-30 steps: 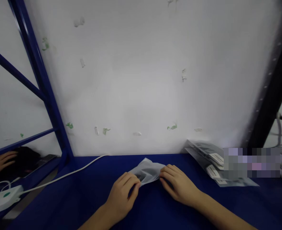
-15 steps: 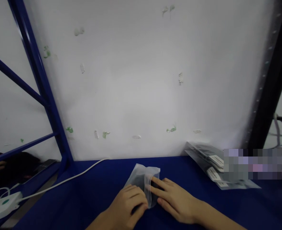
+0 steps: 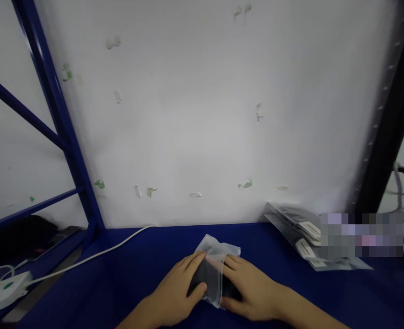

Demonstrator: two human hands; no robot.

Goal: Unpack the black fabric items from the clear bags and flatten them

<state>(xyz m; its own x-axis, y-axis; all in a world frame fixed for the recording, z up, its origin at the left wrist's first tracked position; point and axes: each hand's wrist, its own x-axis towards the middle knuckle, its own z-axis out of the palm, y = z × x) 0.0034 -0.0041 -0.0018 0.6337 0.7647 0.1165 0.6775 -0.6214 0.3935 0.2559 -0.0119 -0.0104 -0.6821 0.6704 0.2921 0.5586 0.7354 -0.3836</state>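
Observation:
A frosted, see-through plastic zip bag (image 3: 210, 276) lies on the blue tabletop between my hands, its open edge facing right. Something flat and black (image 3: 232, 289) shows through the film and at the bag's mouth; its kind I cannot make out. My left hand (image 3: 176, 288) grips the bag's left side, fingers over the top and thumb on the near face. At the mouth, my right hand (image 3: 252, 289) holds the black thing with curled fingers and thumb, the fingertips partly behind the bag's edge.
Several grey plastic bags with white labels (image 3: 305, 249) are stacked at the right, beside a blurred-out patch. A white cable (image 3: 113, 246) runs from the power strip (image 3: 5, 292) at the left toward the white wall (image 3: 188, 114). Blue frame posts (image 3: 75, 160) stand at the left.
The bag has shifted slightly right and turned. My left hand has spread along its side, and my right fingers have closed in at the mouth. More of the black thing shows.

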